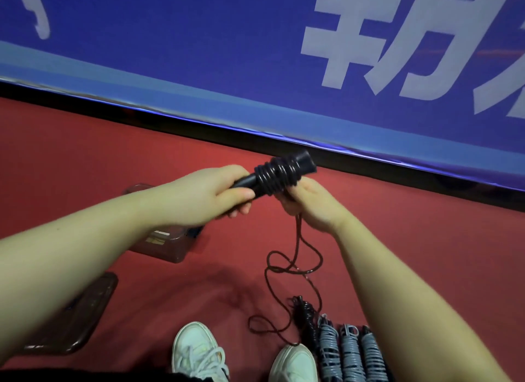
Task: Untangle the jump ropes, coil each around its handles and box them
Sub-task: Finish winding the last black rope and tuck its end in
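Mid-coiling, the black handles [287,170] are gripped by the left hand [224,192], the rope [297,256] is pinched by the right hand [309,207], and slack remains to be wound.

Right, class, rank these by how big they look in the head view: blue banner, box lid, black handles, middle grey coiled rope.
1. blue banner
2. box lid, even though it is partly hidden
3. black handles and middle grey coiled rope look alike; the handles are held nearer the camera, so I won't rank them.
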Available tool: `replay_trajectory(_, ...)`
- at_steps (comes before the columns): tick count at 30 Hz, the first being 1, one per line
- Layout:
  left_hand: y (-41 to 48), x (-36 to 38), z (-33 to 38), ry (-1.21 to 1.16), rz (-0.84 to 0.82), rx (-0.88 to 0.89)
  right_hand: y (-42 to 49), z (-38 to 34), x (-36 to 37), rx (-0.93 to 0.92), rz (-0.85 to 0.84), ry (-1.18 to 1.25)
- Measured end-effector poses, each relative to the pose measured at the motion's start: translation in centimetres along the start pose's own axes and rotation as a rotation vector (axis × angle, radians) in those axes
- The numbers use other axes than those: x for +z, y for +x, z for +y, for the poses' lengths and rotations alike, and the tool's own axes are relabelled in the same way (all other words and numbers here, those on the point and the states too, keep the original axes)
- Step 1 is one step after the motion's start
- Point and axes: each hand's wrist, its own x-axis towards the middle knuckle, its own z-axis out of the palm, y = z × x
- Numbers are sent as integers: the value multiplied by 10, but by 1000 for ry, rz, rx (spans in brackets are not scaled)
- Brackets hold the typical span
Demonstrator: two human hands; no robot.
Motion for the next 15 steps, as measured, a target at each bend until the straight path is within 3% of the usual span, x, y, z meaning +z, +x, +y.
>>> replay_trajectory(2,1,3,-6,-239,82,-57,-7,19,17,-42,104,99)
replay_trajectory(4,5,10,-13,-439,155,-106,-7,36,23,-58,178,30)
replay_trajectory(7,16,21,-25,-597,269,-167,-7,45,41,-10,203,53)
replay_trajectory(12,33,27,-61,-428,432,-343,-1,42,44,156,197,44)
replay_trajectory(15,39,29,-78,-444,491,-401,-4,38,41,235,137,-56)
